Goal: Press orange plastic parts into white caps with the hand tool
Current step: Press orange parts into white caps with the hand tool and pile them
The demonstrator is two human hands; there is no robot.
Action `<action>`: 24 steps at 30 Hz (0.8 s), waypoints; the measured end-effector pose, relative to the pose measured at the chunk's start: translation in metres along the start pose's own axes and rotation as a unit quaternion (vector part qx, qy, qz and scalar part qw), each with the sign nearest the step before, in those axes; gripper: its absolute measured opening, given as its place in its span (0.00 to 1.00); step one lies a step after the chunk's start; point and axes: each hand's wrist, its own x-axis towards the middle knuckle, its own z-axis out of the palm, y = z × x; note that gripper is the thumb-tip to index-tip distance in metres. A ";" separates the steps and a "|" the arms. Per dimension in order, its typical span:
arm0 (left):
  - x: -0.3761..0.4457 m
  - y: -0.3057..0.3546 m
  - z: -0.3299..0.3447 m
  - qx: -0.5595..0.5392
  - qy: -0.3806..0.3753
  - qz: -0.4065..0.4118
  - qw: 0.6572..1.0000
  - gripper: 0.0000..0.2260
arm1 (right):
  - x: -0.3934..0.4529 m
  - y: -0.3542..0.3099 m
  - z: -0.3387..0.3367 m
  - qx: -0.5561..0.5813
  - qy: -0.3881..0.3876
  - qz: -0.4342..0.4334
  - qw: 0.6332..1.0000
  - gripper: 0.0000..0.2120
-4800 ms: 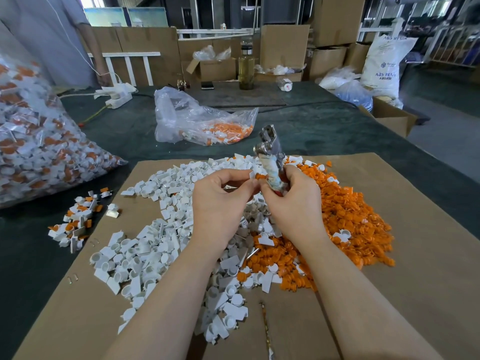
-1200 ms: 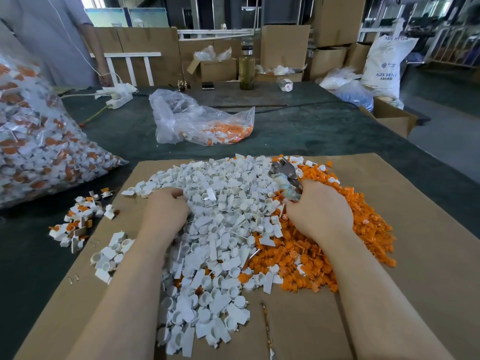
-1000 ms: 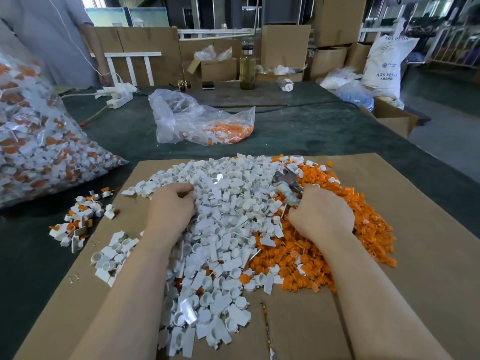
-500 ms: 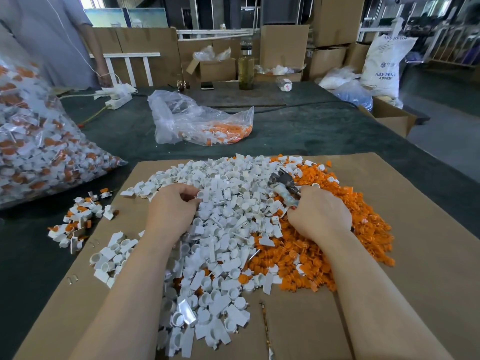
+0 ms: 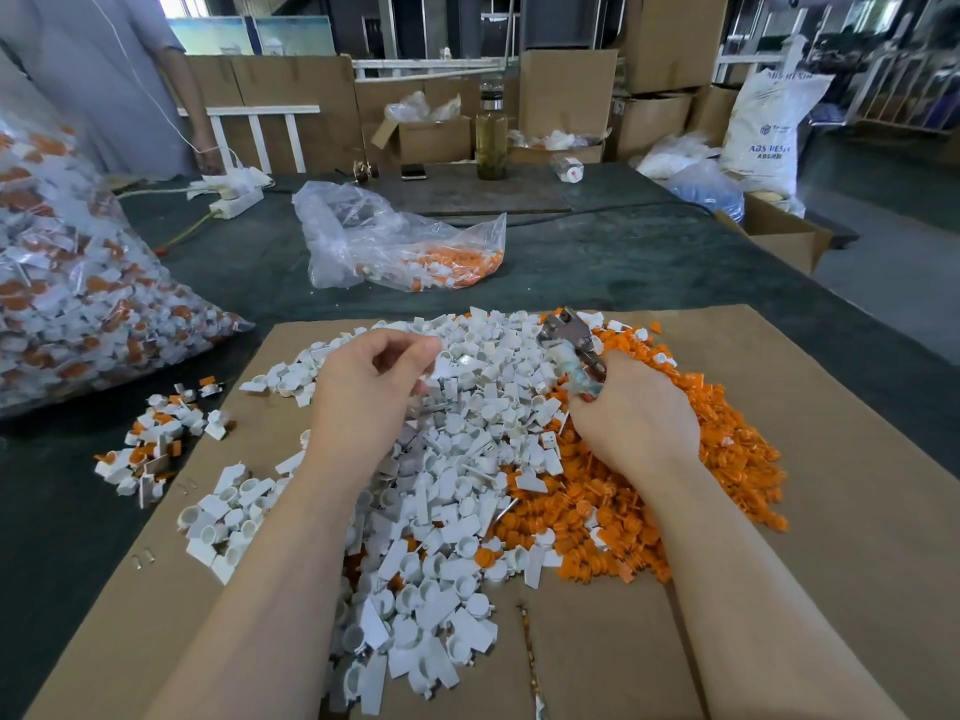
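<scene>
Right hand (image 5: 636,423) grips the shiny metal hand tool (image 5: 571,345) over ridged orange parts (image 5: 727,459). Left hand (image 5: 363,402) hovers above the blocky white caps (image 5: 467,449), fingers loosely curled, can't tell if pinching anything.

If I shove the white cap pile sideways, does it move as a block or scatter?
Probably scatters. The white cap pile is loose small pieces heaped on flat cardboard, with strays already spread at its left edge. The caps look light, hollow plastic, so they should slide easily. Round cups with flat tabs likely tumble rather than roll far.

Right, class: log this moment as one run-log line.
left hand: picking in white caps, hold unclear | right hand: grips hand tool over orange parts | pressing: not underway
</scene>
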 end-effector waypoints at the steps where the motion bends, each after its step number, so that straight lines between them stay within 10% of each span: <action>1: -0.001 0.002 0.001 -0.022 -0.004 -0.002 1.000 0.02 | 0.000 -0.001 -0.001 0.006 0.006 -0.004 1.000 0.09; 24: -0.013 0.014 0.025 -0.193 -0.081 -0.048 0.977 0.08 | -0.006 -0.021 -0.008 0.378 0.008 -0.080 0.922 0.08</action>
